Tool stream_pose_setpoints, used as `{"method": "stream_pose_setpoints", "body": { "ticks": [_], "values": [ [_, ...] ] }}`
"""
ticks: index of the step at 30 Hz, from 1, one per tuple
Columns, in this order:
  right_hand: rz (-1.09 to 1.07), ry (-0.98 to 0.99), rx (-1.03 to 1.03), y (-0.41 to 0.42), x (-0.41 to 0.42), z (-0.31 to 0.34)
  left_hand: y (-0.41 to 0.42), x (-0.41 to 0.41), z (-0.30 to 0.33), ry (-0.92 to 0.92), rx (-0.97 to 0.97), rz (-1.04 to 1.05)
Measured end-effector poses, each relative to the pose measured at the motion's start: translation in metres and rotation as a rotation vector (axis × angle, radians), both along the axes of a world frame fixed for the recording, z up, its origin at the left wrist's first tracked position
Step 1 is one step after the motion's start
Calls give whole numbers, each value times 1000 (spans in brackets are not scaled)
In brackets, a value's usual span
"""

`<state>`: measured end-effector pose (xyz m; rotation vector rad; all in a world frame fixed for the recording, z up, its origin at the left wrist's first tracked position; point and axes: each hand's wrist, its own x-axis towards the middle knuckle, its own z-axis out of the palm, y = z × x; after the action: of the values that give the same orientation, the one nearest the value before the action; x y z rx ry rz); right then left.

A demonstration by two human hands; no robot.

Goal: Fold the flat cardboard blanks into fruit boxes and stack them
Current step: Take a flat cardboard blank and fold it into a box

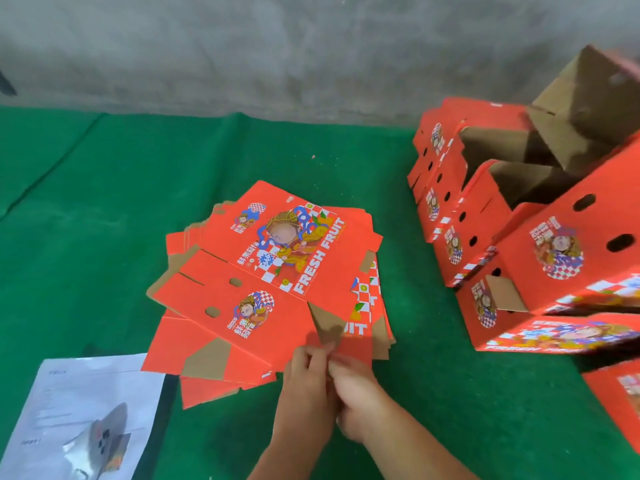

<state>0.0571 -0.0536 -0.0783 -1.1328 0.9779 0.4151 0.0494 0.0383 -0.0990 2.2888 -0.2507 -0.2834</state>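
1. Both hands at the near edge of the blank pile (270,282): left hand (306,386) and right hand (356,400) pressed close together, fingertips pinching the near corner of the top blank (277,271) beside a turned-up brown flap (325,323).
2. Pile lying fanned and askew on the green mat (138,185), mid-table; folded boxes (519,237) stacked at right, well apart from the pile.
3. Risk of lifting two blanks at once: sheets overlapping closely at the pinched corner, edges hard to separate.
4. Risk of creasing or tearing the corner: thin grip on one small spot, whole sheet weight hanging off it if raised from here.
5. Risk of dragging the lower sheets toward the near mat edge, given how loosely fanned the pile sits.
6. Risk of toppling the stack at right: boxes leaning and stepped unevenly, top ones tilted; likely to slide if bumped by a swinging blank.
7. Open room: wide bare mat left and beyond the pile, up to the grey wall (277,46).
8. Tighter at near left, with a printed sheet (86,410) touching the pile's corner, and at right, near the boxes.
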Motion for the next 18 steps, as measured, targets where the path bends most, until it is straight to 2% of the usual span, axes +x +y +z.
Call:
{"method": "stream_pose_setpoints", "body": {
  "ticks": [4, 7, 9, 10, 14, 16, 18],
  "values": [
    [-117, -51, -24, -15, -13, 3, -14, -2, 11, 44, -72, 11],
    [-118, -97, -21, -28, -23, 7, -26, -9, 20, 49, -104, 29],
    [-112, -159, -98, -36, -34, 12, -31, -21, 27, 18, -104, -6],
    [-108, -177, -157, -41, -41, 14, -34, -28, 28, -12, -46, -38],
    [-49, -310, -399, -72, -68, 14, -48, -55, 26, -100, 438, -117],
    [-28, -400, -585, -95, -76, 19, -56, -65, 27, -102, 474, -112],
    [-45, -510, -742, -120, -84, 28, -64, -73, 28, -100, 400, -94]
  ]
}}
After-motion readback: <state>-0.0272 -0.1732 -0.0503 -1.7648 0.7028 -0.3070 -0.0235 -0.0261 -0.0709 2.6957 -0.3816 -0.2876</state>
